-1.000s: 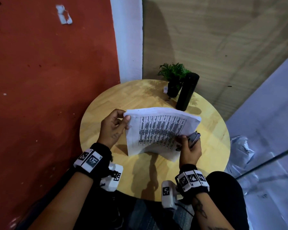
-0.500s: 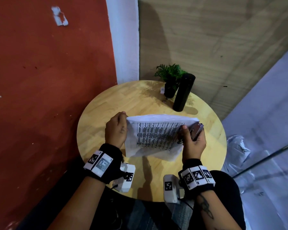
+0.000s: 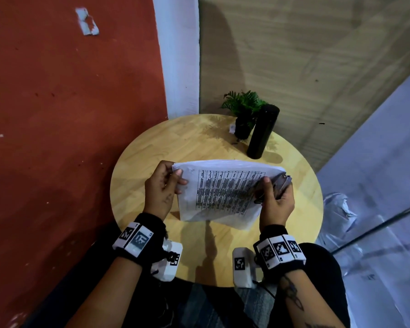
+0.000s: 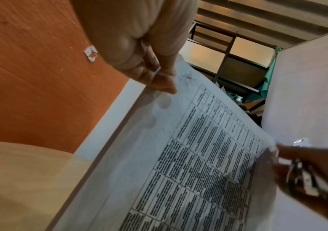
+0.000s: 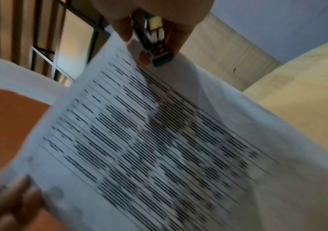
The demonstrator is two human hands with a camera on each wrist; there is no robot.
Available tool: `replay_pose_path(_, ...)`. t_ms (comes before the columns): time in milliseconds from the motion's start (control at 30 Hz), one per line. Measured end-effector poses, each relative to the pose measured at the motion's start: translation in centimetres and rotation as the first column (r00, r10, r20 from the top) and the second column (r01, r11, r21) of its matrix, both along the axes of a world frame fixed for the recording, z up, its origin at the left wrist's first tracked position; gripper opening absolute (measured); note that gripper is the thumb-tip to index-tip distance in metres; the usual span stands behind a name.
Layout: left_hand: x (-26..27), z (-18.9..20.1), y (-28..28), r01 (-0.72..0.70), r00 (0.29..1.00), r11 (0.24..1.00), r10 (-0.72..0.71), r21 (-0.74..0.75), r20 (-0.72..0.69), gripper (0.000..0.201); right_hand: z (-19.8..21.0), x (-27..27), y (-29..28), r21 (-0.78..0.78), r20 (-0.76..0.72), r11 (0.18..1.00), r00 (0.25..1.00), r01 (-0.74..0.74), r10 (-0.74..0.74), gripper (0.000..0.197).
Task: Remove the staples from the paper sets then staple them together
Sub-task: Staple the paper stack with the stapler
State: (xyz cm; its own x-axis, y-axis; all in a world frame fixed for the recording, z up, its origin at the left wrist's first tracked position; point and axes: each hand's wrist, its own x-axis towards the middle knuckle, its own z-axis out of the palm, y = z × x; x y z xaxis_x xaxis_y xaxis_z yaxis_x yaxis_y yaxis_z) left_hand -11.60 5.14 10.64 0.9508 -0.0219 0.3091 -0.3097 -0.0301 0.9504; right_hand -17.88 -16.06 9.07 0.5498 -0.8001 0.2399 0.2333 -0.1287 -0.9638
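A: Where's the paper stack (image 3: pixel 223 192)?

B: Held up above the near half of the round table (image 3: pixel 152 147), printed table facing the person. The left hand (image 3: pixel 161 192) pinches its far-left corner between thumb and fingers. The right hand (image 3: pixel 273 202) holds the right edge with its thumb while curled around a small stapler (image 3: pixel 281 185).

A: So what makes this step go well?

B: I'd say square the sheets first; the near edge looks fanned. Tap them level, keep the left pinch firm, then bring the stapler's mouth over a corner.

A: Anything in the way?

B: The black flask (image 3: pixel 262 131) and potted plant (image 3: pixel 243 114) stand well apart, at the far side.
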Motion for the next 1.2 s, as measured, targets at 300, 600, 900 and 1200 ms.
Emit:
replay_pose_path(300,-0.1,-0.2,0.8,-0.036,0.990,0.998,0.029,0.052,0.135,0.012,8.8,1.8,7.5,0.063,0.200,0.977,0.961,-0.206,0.190,0.040)
replay_pose_path(600,-0.5,0.1,0.2,-0.091,0.983,0.986,0.068,0.138,0.168,0.021,7.3,4.6,14.3,-0.469,-0.076,0.861,0.980,-0.198,0.183,0.053)
replay_pose_path(900,-0.5,-0.1,0.7,-0.063,0.989,0.996,0.053,0.071,0.137,0.016,7.4,4.2,13.3,-0.569,0.019,0.821,0.997,-0.046,0.069,0.041)
replay_pose_path(1200,-0.6,-0.2,0.8,-0.064,0.991,0.994,0.052,0.091,0.122,0.006,5.1,5.4,12.9,-0.823,-0.114,0.563,0.993,-0.076,-0.033,0.040)
